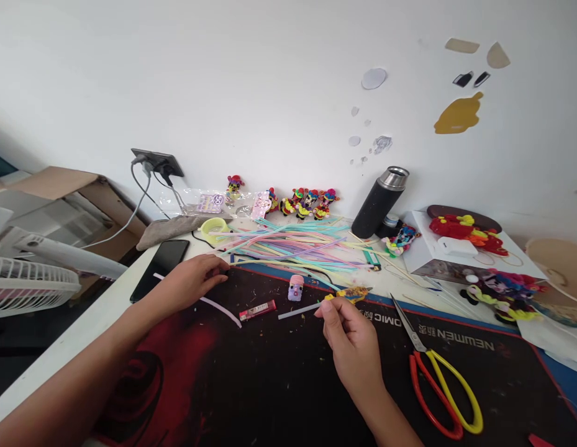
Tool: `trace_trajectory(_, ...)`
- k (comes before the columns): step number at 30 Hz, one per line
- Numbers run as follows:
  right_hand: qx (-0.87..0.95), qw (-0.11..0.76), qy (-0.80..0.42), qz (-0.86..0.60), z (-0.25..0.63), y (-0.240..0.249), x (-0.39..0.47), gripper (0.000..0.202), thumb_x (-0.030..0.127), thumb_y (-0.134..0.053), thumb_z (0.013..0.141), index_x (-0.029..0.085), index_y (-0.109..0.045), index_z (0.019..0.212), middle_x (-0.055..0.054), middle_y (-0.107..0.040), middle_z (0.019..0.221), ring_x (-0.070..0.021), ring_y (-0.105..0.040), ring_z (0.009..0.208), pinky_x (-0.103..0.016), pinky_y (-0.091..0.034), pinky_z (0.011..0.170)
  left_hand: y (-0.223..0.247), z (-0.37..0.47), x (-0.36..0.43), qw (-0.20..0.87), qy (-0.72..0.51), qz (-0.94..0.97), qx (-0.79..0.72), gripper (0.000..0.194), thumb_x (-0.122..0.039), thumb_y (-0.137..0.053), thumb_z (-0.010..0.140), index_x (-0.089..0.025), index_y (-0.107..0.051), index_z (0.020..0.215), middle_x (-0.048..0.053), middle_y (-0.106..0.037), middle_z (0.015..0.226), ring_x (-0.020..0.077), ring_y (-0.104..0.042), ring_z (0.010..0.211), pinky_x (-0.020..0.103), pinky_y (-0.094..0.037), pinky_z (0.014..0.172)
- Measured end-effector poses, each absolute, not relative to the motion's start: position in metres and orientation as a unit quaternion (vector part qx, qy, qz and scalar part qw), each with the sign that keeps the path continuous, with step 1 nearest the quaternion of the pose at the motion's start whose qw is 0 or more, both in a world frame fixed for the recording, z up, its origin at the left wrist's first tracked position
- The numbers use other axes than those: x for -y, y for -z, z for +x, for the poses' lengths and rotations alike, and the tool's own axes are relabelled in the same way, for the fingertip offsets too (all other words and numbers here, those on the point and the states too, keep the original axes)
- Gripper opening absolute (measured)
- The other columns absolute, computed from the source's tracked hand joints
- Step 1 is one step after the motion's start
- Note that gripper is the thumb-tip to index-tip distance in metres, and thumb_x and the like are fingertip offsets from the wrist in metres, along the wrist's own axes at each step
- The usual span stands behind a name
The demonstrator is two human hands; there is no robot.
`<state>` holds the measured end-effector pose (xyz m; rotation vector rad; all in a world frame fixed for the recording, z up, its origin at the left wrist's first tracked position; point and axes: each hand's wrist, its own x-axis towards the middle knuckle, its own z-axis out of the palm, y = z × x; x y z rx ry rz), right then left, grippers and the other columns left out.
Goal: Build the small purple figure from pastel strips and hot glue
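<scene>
My left hand [197, 282] reaches over the mat's far left edge, thumb apart from slightly bent fingers, nothing visible in it. A lavender fuzzy stem [220, 310] runs beneath it. Just beyond its fingertips lies a heap of pastel pipe cleaners [288, 242]. The fingers of my right hand [351, 335] pinch the end of a pale translucent stick [297, 310], which looks like a glue stick and points left. Behind those fingers is a yellow-orange object [356, 293], partly hidden. A small pink-and-lavender figure [295, 288] and a red lighter [258, 310] stand between the hands.
Red-and-yellow scissors [437, 372] lie partly open on the black mat [269, 385]. Along the wall are several fuzzy dolls [311, 203], a tilted black flask [381, 202] and a tape roll [214, 230]. A phone [160, 267], fan [31, 282] and white box [469, 254] flank them.
</scene>
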<state>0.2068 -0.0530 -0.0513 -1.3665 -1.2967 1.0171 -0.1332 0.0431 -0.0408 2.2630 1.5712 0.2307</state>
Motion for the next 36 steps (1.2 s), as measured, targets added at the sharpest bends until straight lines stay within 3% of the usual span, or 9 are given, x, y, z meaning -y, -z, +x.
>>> trace_trajectory(12,0.560,0.460,-0.402,-0.559,0.206,0.048,0.054,0.043,0.052,-0.054,0.105,0.020,-0.068,0.081,0.005,-0.040,0.058,-0.0129,-0.036,0.051,-0.025,-0.027,0.046,0.039,-0.133,-0.043,0.183,-0.074,0.801,-0.565,0.032,-0.044,-0.052,0.093,-0.023,-0.073,0.106,0.006,-0.075,0.095,0.0266,-0.069,0.089,0.035,-0.052,0.082)
trace_trajectory(23,0.604,0.444,-0.357,-0.558,0.205,0.047,0.055,0.042,0.047,-0.053,0.106,0.020,-0.069,0.079,0.002,-0.054,0.060,-0.0137,-0.045,0.051,-0.026,-0.032,0.049,0.040,-0.138,-0.042,0.188,-0.075,0.797,-0.569,0.035,-0.045,-0.052,0.096,-0.023,-0.075,0.109,0.009,-0.077,0.108,0.0280,-0.071,0.095,0.037,-0.053,0.084)
trace_trajectory(30,0.617,0.441,-0.345,-0.553,0.205,0.047,0.054,0.040,0.045,-0.053,0.106,0.020,-0.071,0.080,0.000,-0.064,0.067,-0.0150,-0.055,0.056,-0.026,-0.038,0.053,0.033,-0.134,-0.044,0.175,-0.069,0.800,-0.570,0.032,-0.044,-0.049,0.094,-0.023,-0.073,0.091,0.007,-0.075,0.096,0.0270,-0.069,0.090,0.035,-0.051,0.081)
trace_trajectory(36,0.625,0.444,-0.329,-0.551,0.202,0.042,0.054,0.042,0.044,-0.052,0.106,0.019,-0.071,0.078,-0.002,-0.066,0.067,-0.0153,-0.056,0.055,-0.026,-0.039,0.053,0.028,-0.130,-0.044,0.180,-0.078,0.781,-0.593,0.025,-0.041,-0.053,0.092,-0.023,-0.070,0.093,0.005,-0.073,0.088,0.0258,-0.065,0.079,0.034,-0.049,0.071)
